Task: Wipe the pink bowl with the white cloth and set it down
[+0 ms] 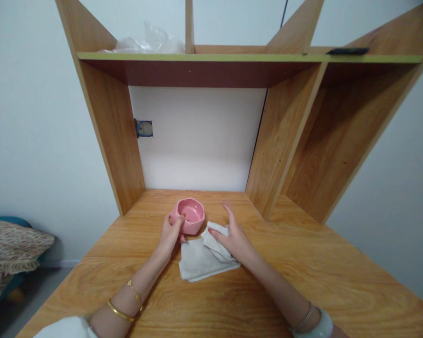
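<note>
A pink bowl (194,229) with a faceted outside and a wavy rim leans toward me, its hollow inside showing. My left hand (171,231) grips its left side, thumb over the rim and fingers underneath. Whether the bowl touches the desk cannot be made out. Just to the right and nearer me lies a folded whitish cloth (204,260), partly bunched up. My right hand (234,237) has a bunched fold of this cloth under its thumb, while the index finger points up and away. The other right fingers are mostly hidden behind the hand and cloth.
The wooden desk (204,312) carries a hutch with upright side panels (113,141) and a shelf (204,57) above. On that shelf sit a clear plastic bag (150,42) and a dark flat object (348,50). A wall socket box (144,128) shows at the back left.
</note>
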{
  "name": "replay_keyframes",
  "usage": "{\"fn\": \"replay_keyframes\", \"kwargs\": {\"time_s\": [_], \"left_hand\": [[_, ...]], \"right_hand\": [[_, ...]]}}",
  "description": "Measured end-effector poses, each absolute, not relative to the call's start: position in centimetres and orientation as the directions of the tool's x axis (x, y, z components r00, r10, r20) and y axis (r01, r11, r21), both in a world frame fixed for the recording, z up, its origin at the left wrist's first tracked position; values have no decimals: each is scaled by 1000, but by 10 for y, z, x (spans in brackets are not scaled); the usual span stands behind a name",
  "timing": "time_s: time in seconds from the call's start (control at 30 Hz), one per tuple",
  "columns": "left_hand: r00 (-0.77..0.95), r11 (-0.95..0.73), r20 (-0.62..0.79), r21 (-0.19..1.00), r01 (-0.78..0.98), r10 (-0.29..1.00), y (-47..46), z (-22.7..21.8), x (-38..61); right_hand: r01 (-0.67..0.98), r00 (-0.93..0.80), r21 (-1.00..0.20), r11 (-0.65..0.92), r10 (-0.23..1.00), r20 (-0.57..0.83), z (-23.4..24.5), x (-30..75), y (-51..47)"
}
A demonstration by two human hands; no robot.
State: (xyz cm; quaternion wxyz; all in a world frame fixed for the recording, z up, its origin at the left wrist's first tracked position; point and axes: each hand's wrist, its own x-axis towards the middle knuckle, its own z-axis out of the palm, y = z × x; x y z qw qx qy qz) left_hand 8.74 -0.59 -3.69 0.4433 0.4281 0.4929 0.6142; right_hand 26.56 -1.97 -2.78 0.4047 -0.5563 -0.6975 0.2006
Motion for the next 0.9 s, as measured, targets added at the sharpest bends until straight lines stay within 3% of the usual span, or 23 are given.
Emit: {"fn": "replay_keyframes", "kwargs": {"time_s": [0.23, 0.57, 0.73, 0.9], "left_hand": [[-160, -91, 31, 919, -385, 987, -3, -36, 84], [-57, -90, 73, 898, -430, 996, -10, -32, 91], [-57, -122, 108, 899, -420, 993, -11, -29, 90], [-27, -174, 174, 938, -301, 984, -23, -20, 98]], "right_hand": [[606, -283, -706, 366, 929, 239, -28, 260, -29], [487, -358, -765, 422, 895, 266, -33, 265, -24], [385, -292, -835, 393, 910, 293, -27, 264, -26], [239, -160, -915, 326, 942, 294, -18, 266, -24]]}}
